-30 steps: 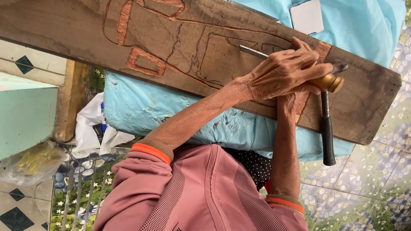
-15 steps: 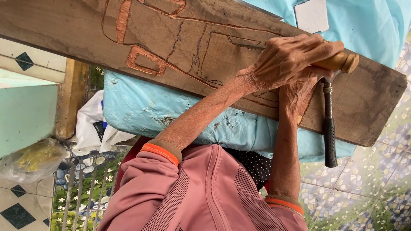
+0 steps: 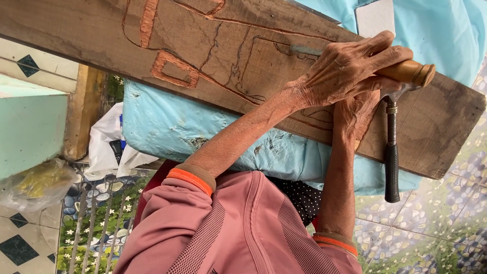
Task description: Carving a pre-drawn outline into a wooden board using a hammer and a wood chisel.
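Note:
A long weathered wooden plank (image 3: 101,30) with carved orange-edged outlines lies across a light blue padded block (image 3: 162,127). My left hand (image 3: 350,66) is closed over the wooden handle of a chisel (image 3: 413,72). The chisel's metal blade (image 3: 307,50) rests on the plank's carved lines. My right hand (image 3: 355,114) sits just under the left, partly hidden by it. It appears to grip a hammer (image 3: 391,162) close to its head. The hammer's black grip hangs down past the plank's edge, and its head is right by the chisel's handle end.
My pink sleeves with orange cuffs (image 3: 190,177) fill the lower middle. A white plastic bag (image 3: 104,142) and a clear bag (image 3: 35,185) lie at the left beside a wooden post (image 3: 81,111). Patterned floor tiles (image 3: 446,223) show at the right, and a white card (image 3: 375,18) lies on blue sheeting.
Both hands, the chisel and the hammer have shifted along the plank toward its right end. The chisel's handle end now sticks out further past my left hand.

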